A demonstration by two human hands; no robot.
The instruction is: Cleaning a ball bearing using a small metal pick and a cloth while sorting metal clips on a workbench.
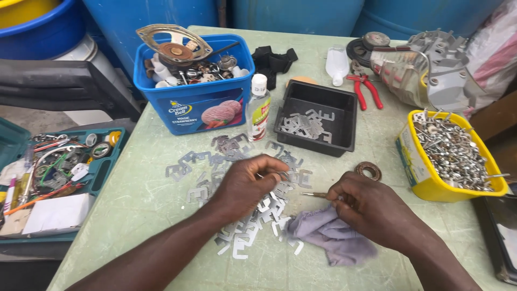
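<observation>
My left hand rests on a scatter of thin E-shaped metal plates in the middle of the pale green table, its fingertips pinching one plate. My right hand grips a small tool with a thin metal tip that points left toward the left hand. A crumpled grey cloth lies under and in front of the right hand. More of the same plates lie in a black tray just beyond the hands.
A blue tub of parts and a small white-capped bottle stand behind the plates. A yellow tub of screws is at right, red pliers and a grey motor housing behind it. A teal toolbox sits left. A copper coil ring lies near my right hand.
</observation>
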